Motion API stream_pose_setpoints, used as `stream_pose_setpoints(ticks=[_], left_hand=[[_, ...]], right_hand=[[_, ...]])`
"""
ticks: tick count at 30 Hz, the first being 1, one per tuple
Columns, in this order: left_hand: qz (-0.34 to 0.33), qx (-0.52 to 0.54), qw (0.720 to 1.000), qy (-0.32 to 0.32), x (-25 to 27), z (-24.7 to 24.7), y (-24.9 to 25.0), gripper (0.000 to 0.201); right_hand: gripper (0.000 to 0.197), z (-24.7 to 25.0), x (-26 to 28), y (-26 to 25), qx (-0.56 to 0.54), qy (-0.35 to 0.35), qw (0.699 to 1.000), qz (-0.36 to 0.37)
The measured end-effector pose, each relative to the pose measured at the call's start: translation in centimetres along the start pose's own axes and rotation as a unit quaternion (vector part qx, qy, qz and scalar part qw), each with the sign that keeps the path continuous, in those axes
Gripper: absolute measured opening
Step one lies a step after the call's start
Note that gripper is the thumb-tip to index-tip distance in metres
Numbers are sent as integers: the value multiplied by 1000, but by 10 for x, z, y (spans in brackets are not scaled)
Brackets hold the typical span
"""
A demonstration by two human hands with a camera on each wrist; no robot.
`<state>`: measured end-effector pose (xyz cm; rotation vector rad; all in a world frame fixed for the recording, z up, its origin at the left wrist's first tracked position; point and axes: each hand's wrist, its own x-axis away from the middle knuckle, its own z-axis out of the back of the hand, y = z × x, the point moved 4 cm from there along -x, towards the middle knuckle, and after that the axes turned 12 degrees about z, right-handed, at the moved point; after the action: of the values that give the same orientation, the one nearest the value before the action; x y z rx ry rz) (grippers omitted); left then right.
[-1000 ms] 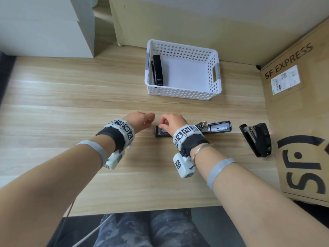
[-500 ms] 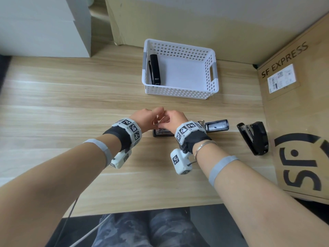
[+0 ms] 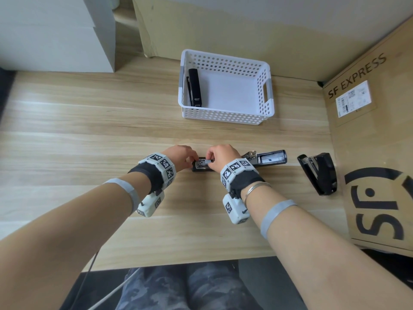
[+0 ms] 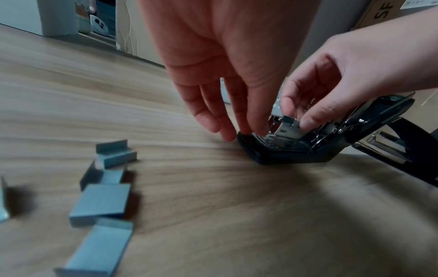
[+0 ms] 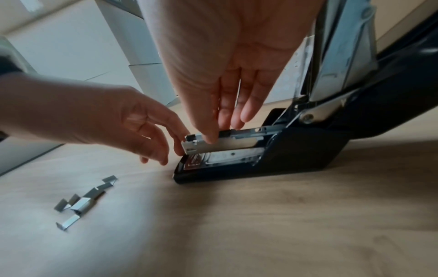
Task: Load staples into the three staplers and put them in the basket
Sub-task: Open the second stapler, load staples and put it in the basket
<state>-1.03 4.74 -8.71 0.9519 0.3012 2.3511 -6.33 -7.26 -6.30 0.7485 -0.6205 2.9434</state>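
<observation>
An open black stapler (image 3: 264, 158) lies on the wooden table with its lid folded back to the right. My right hand (image 3: 220, 154) pinches the front of its silver magazine (image 5: 227, 143), thumb on one side and fingers on the other. Whether a staple strip sits under those fingers I cannot tell. My left hand (image 3: 184, 156) reaches down with straight fingers (image 4: 244, 129) that touch the front tip of the stapler's base (image 4: 272, 155). A second black stapler (image 3: 194, 87) lies in the white basket (image 3: 267, 90). A third stapler (image 3: 319, 173) lies on the table to the right.
Several loose staple strips (image 4: 102, 198) lie on the table left of the open stapler, under my left wrist. An SF Express cardboard box (image 3: 375, 153) borders the table on the right. White boxes (image 3: 55, 32) stand at the back left.
Both hands came together over the stapler's front end. The right hand now pinches the magazine, and the left fingers have dropped to the base tip.
</observation>
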Motion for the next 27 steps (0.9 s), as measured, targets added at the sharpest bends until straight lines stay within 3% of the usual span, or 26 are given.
stream_pose_setpoints(ticks=[8,14,17,20,23,27], left_hand=[[-2,4,1000,-6,1,-1,-3,32],[40,18,998,43,1,15,-32,22],[65,-28,997,8,4,18,-51,22],[87,-71,993,-35,8,16,-64,27],[98,-109,988,-55,12,14,-70,29],[108,-120,985,-59,15,14,-73,16]], right_hand=[[12,2,-3,2,-32,-3,999,-23],[10,-2,-6,0,-37,-9,998,-44],[7,0,-6,-1,-30,-11,998,-53],[29,5,-8,-4,-10,-45,998,-53],[36,9,-9,-6,0,-58,997,-50],[33,6,-8,-9,7,-45,998,-43]])
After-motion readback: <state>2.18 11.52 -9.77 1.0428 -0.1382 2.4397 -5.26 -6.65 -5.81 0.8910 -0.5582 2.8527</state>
